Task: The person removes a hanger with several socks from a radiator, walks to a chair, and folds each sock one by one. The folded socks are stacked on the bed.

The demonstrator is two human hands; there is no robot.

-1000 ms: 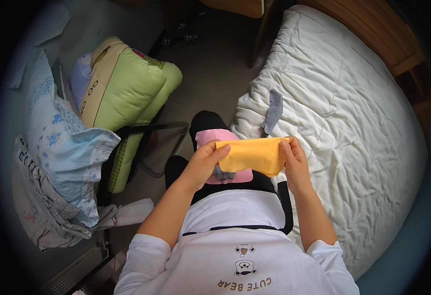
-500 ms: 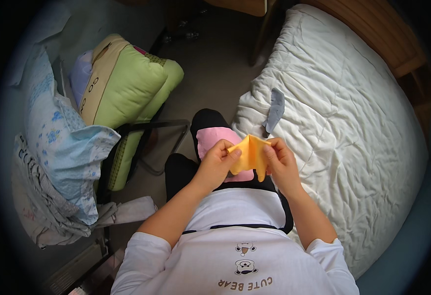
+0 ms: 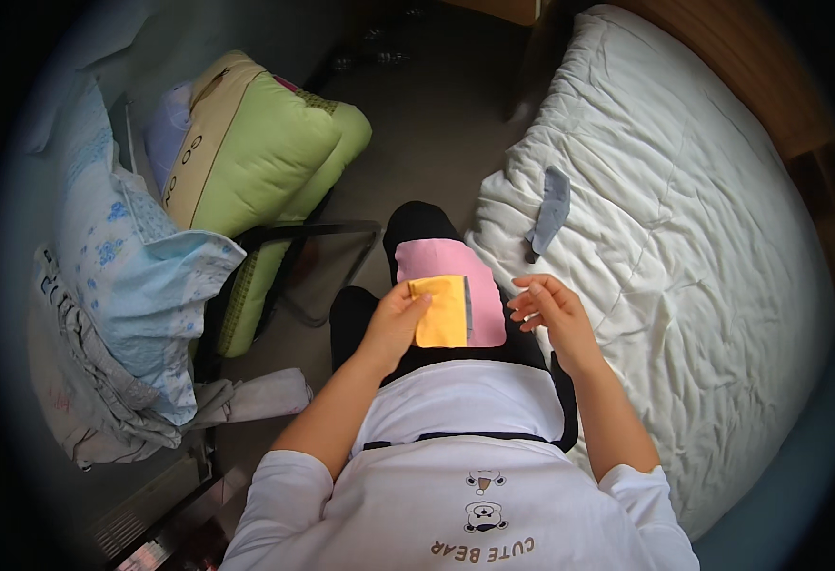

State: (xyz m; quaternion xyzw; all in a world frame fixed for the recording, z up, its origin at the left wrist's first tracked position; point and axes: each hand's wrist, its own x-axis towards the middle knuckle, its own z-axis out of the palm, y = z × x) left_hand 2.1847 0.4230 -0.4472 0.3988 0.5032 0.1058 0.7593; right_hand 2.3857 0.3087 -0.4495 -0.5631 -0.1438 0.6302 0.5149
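My left hand (image 3: 396, 325) pinches the left edge of a small yellow piece of cloth (image 3: 444, 314), which hangs flat and folded over my lap. Beneath it a pink cloth piece (image 3: 437, 259) lies across my black-clad thighs. Along the yellow cloth's right edge shows a narrow grey strip (image 3: 469, 309); I cannot tell whether it is attached. My right hand (image 3: 558, 319) is apart from the cloth, to its right, with fingers loosely bent and nothing visible in them. Farther right, a grey cloth piece (image 3: 551, 211) rests on the white quilt (image 3: 656, 247).
A bed with the rumpled quilt fills the right side, with a wooden headboard (image 3: 751, 57) behind. At left, green cushions (image 3: 270, 157), a blue floral pillow (image 3: 118, 247) and folded clothes (image 3: 84, 381) are piled by a black metal chair frame (image 3: 322, 228).
My right hand has let go of the yellow cloth and moved slightly right. The yellow cloth, stretched between both hands before, now hangs flat from my left hand, which shifted left.
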